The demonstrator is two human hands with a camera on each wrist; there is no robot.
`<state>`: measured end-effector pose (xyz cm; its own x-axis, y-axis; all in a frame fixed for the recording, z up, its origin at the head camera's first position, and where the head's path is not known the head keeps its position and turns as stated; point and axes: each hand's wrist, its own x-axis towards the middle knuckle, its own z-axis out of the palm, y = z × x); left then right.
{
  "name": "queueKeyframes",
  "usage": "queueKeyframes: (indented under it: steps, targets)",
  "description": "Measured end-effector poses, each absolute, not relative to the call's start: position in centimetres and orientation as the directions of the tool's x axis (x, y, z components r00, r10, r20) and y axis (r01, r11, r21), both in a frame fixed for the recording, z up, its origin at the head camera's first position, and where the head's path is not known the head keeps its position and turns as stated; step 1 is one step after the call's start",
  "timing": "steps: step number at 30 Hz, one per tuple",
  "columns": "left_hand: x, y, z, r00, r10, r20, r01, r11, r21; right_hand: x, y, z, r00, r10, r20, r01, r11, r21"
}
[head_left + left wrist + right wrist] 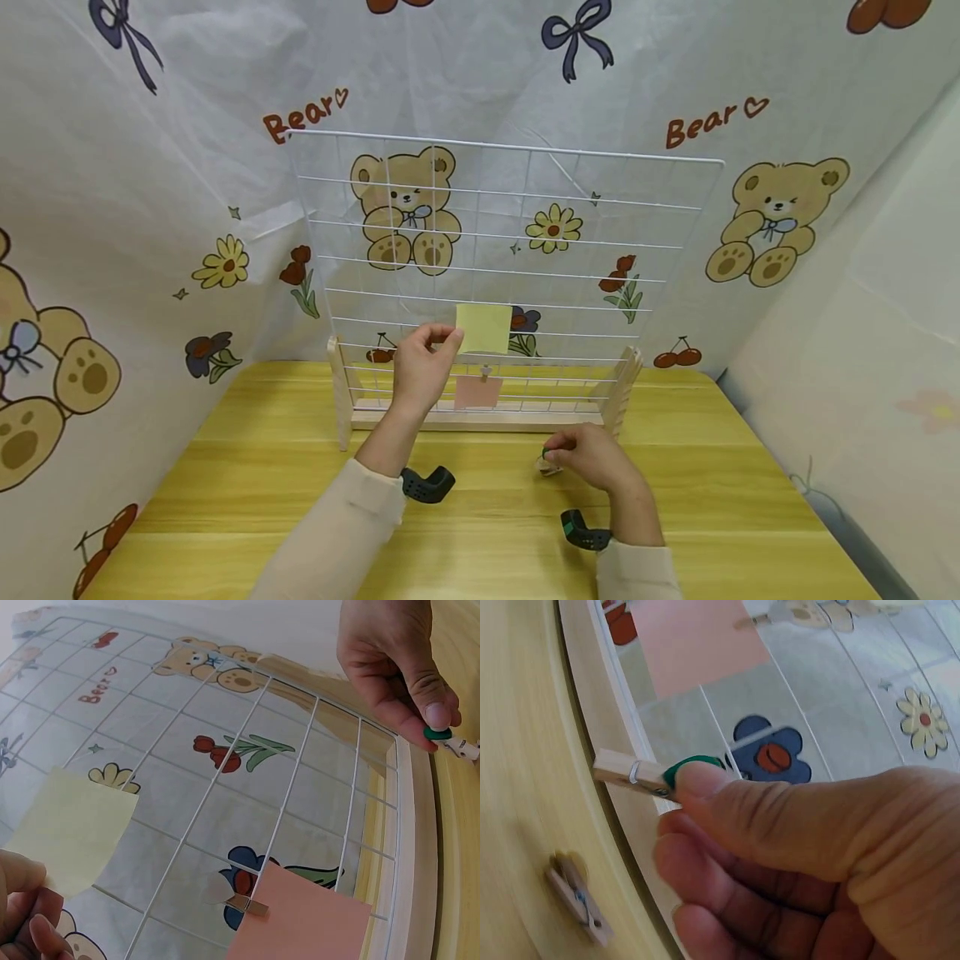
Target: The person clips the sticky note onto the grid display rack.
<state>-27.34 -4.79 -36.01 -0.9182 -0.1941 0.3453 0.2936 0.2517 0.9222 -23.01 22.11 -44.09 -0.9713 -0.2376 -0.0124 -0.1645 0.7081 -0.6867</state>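
Between thumb and fingers, my left hand [424, 367] pinches the left edge of a square yellow paper note [484, 328], which lies in front of the white wire grid [506, 148]. Lower right, over the wooden table, my right hand [592, 457] pinches a small wooden clothespin [622, 769] by its end with a green decoration [694, 766]. A pink paper note [477, 392] hangs on the grid below the yellow one, fastened at its top by another wooden clothespin [246, 904]. One more clothespin [579, 900] lies on the table beneath my right hand.
The grid stands upright in a wooden base [480, 421] with a post at each end. Behind it hangs a white cloth [480, 75] printed with bears, bows and flowers. The yellow wood-grain table [247, 500] extends toward me. Each wrist wears a black camera mount [429, 485].
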Motion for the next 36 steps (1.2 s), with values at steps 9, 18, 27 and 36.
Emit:
queueKeyframes:
  steps: [9, 18, 27, 36]
  targets:
    - [-27.4, -4.5, -35.9, -0.916, -0.192, 0.352, 0.304, 0.239, 0.922, -23.2, 21.0, -43.7, -0.985, -0.175, -0.003, -0.124, 0.712, -0.691]
    - [-27.7, -4.5, -36.0, -0.909, -0.190, 0.370, 0.315, 0.265, 0.911, -23.3, 20.2, -43.1, -0.981, -0.179, 0.069, -0.176, 0.690, -0.702]
    - [-27.9, -4.4, -35.9, -0.912, -0.196, 0.361, 0.308, 0.253, 0.917, -23.0, 19.0, -42.7, -0.974, -0.153, 0.166, -0.226, 0.688, -0.689]
    - [-27.9, -4.4, -35.9, -0.911, -0.195, 0.363, 0.311, 0.255, 0.916, -22.7, 18.4, -41.9, -0.959, -0.149, 0.242, -0.277, 0.683, -0.676]
